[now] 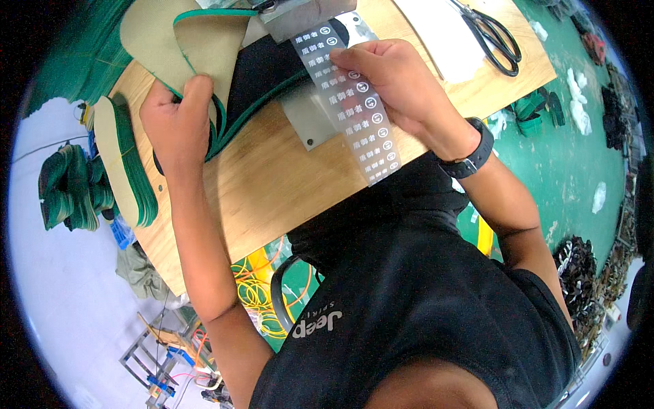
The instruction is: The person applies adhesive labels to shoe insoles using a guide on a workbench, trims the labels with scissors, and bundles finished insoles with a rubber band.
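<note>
My left hand [178,123] is closed on a beige insole [146,31] with a green edge, pinching it between thumb and fingers. The insole bends upward, and a black piece with a green rim [266,71] lies beside it, partly under the machine. My right hand [402,85] pinches a clear plastic strip [371,129] with rows of white print. From the metal machine head [306,17] the strip slants down past the table's near edge. Where the strip meets the machine is hard to make out.
On the wooden table [272,198], a stack of beige and green insoles [122,163] lies at the left edge. Black-handled scissors [501,41] rest at the far right by a white sheet [443,41]. A metal plate [310,126] sits below the machine. More green pieces [71,187] hang left.
</note>
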`<action>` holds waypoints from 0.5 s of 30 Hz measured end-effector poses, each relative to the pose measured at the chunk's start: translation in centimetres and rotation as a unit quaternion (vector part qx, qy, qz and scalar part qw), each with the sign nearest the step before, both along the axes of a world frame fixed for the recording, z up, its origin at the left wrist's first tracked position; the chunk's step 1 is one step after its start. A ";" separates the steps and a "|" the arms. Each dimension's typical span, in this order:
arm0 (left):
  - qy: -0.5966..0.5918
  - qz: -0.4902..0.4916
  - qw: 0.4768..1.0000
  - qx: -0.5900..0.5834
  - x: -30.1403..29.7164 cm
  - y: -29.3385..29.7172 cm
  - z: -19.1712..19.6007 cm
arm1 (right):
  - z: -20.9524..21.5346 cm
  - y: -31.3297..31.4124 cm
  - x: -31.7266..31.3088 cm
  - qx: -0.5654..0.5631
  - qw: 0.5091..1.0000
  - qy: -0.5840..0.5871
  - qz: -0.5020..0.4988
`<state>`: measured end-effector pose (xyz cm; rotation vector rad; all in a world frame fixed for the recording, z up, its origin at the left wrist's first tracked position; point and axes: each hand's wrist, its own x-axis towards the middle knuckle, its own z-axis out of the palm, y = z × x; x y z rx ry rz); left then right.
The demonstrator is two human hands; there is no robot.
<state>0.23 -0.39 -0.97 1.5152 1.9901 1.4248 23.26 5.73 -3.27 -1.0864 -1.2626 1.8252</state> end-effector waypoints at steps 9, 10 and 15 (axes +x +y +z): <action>0.046 -0.090 0.991 -0.085 1.0 -0.2 -0.2 | 0.0 0.3 -0.1 0.010 0.999 -0.035 0.026; 0.045 -0.112 0.990 -0.075 2.0 -0.1 -0.2 | -0.3 0.3 -0.1 0.018 0.999 -0.031 0.021; 0.179 -0.129 0.970 -0.102 2.4 0.2 -0.2 | -0.4 0.1 0.1 -0.022 1.000 0.011 -0.019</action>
